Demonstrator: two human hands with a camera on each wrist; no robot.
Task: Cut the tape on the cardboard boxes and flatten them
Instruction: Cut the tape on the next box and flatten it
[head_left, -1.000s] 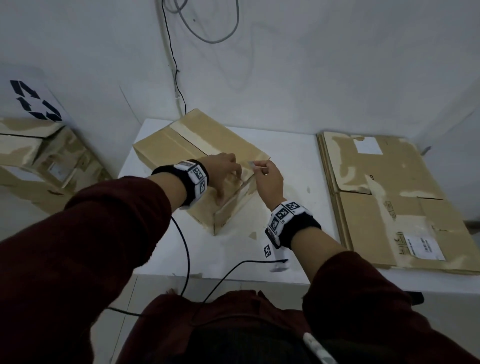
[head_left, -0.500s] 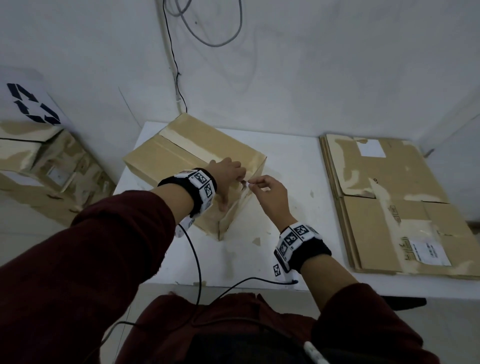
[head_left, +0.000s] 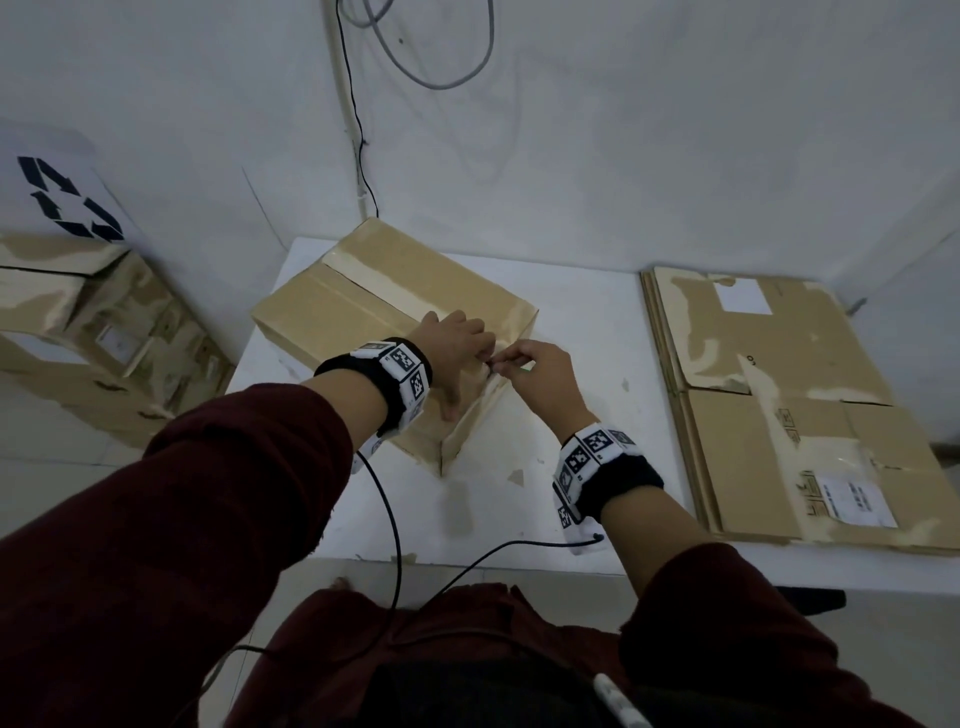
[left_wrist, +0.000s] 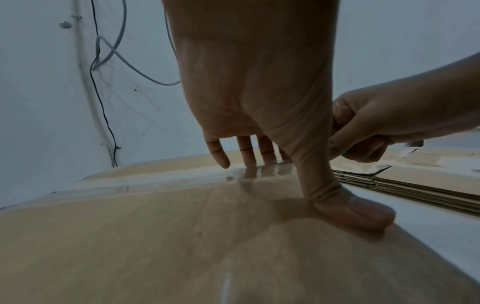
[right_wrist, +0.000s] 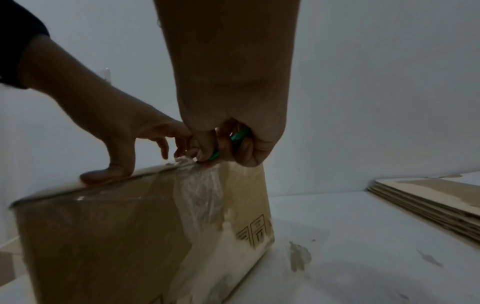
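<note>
Left hand (head_left: 453, 340) flat, fingers extended, steadying box (head_left: 363, 301); right hand (head_left: 540, 374) gripping green cutter (right_wrist: 240, 136) at tape (right_wrist: 200, 185) edge. Advise shallow blade along seam, away from fingers.

Head view looks steeply down on the tabletop (head_left: 582, 322); both wrist views sit close, sharing the box (left_wrist: 182, 236) edge at centre frame.

taped brown box (head_left: 395, 301) upright on table.
</note>
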